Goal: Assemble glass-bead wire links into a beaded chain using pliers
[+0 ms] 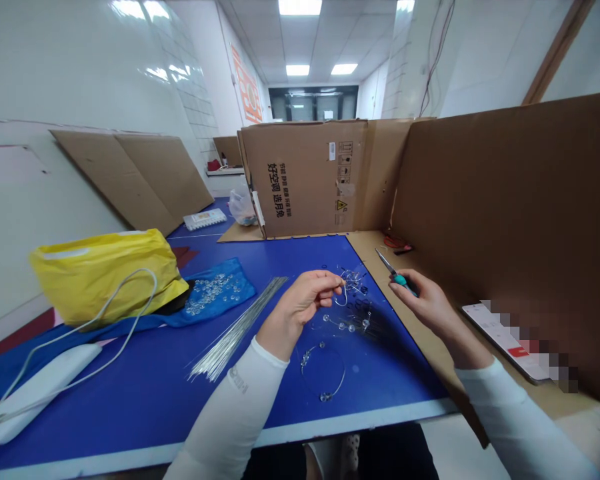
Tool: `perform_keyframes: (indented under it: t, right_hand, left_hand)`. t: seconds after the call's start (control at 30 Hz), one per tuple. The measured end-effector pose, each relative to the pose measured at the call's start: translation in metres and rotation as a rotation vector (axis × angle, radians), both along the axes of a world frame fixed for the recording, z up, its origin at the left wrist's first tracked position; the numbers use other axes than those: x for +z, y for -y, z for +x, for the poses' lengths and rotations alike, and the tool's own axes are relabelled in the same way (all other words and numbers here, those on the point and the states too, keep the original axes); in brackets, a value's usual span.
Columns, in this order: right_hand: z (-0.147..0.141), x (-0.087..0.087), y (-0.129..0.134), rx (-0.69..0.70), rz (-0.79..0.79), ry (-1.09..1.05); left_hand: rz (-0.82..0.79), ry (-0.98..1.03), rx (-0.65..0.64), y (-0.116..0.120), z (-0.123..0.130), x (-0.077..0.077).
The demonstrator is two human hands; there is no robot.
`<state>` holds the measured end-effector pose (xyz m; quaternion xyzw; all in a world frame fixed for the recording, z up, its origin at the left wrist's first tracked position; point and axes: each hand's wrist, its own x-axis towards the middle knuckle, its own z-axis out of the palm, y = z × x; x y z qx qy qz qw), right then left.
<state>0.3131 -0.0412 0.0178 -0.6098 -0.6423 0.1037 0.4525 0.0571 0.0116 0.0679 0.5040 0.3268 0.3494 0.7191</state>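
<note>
Between the thumb and fingers of my left hand is a thin piece of bent wire, curled like a hook. My right hand is closed round the green handle of slim, pointed pliers, whose tip points up and away to the left. Behind my left fingers lies a pile of small clear and dark wire pieces. Nearer me on the blue table are clear beads and a wire ring with clear beads. A bundle of straight silvery wires lies left of my left hand.
Cardboard walls stand behind and to the right. On the left are a yellow bag, a blue cloth bearing clear beads and a white power strip with its cable. Red-handled scissors lie by the right wall.
</note>
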Motion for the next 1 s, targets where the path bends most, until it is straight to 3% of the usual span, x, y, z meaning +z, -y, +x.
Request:
perform_keyframes:
  t: [0.17, 0.27, 0.5, 1.0]
  right_hand:
    - [-0.045, 0.033, -0.006, 0.297, 0.021, -0.213]
    - [-0.065, 0.043, -0.019, 0.400, 0.014, -0.293]
    - [-0.075, 0.051, -0.029, 0.359, -0.012, -0.218]
    - [-0.076, 0.054, -0.025, 0.404, -0.114, -0.428]
  left_hand:
    - [-0.008, -0.027, -0.017, 0.003, 0.005, -0.002]
    - [0.000, -0.025, -0.012, 0.004, 0.007, -0.005]
    - [0.008, -0.007, -0.031, 0.004, 0.007, -0.006]
    - [0.038, -0.032, -0.072, 0.012, 0.006, 0.001]
